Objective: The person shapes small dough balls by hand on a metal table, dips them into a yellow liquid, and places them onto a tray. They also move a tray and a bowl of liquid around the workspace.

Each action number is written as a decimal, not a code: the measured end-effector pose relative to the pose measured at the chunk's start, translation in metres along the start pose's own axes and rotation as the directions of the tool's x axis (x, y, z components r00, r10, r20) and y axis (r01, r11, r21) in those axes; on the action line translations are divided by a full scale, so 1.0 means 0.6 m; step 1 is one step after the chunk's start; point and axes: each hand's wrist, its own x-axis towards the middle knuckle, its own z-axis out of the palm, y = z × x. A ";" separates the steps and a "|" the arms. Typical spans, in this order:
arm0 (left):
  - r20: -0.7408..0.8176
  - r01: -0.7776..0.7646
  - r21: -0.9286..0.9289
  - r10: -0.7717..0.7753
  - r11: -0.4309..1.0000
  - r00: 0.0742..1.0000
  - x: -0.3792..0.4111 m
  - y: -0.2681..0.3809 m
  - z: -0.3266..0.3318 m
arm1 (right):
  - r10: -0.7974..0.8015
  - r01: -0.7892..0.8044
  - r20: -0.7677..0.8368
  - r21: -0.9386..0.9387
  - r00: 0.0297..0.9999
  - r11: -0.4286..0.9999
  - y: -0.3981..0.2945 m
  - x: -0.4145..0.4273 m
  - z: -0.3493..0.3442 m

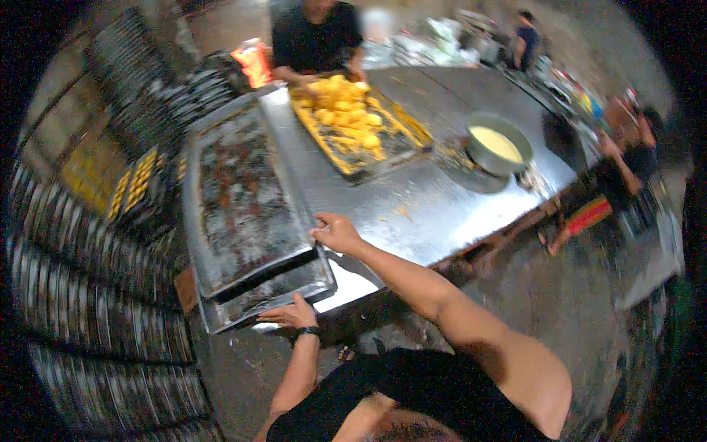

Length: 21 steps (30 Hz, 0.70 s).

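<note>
Two worn metal baking trays lie stacked askew at the table's left end. The upper tray (243, 182) has a dark, blotched, rust-brown inside. The lower tray (262, 298) sticks out beneath it towards me. My right hand (337, 234) grips the right edge of the upper tray near its front corner, fingers curled at the rim. Against the near rim of the lower tray is my left hand (291, 314), with its thumb upward and fingers along the edge; a black band circles that wrist.
A yellow-coated tray (362, 175) holds yellow lumps, with a co-worker (315, 38) reaching in. A green bowl (500, 146) of pale yellow liquid stands on the metal table (420, 204). Tray stacks (99, 265) crowd the left. Another person (629, 160) is at the right.
</note>
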 end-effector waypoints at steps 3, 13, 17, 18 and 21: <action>0.022 0.111 -0.036 -0.111 0.993 0.994 0.014 0.013 -0.005 | -0.057 0.055 0.018 0.065 0.998 0.996 -0.029 -0.137 -0.084; -0.022 0.088 0.096 -0.086 0.991 0.996 0.051 0.021 0.007 | 0.115 -0.316 -0.820 -0.084 0.561 0.945 0.165 -0.441 -0.638; -0.021 0.047 0.061 -0.046 0.997 0.999 0.079 0.021 -0.012 | 0.071 -0.287 -0.951 -0.019 0.301 0.958 0.192 -0.465 -0.880; 0.016 0.065 0.104 -0.067 0.992 0.998 0.075 0.019 -0.030 | -0.084 -0.335 -0.965 -0.166 0.247 0.927 0.180 -0.463 -0.910; 0.174 0.018 -0.153 0.009 0.988 0.985 0.084 0.041 -0.064 | 0.659 -0.453 -0.629 0.486 0.412 0.747 0.216 -0.436 -1.036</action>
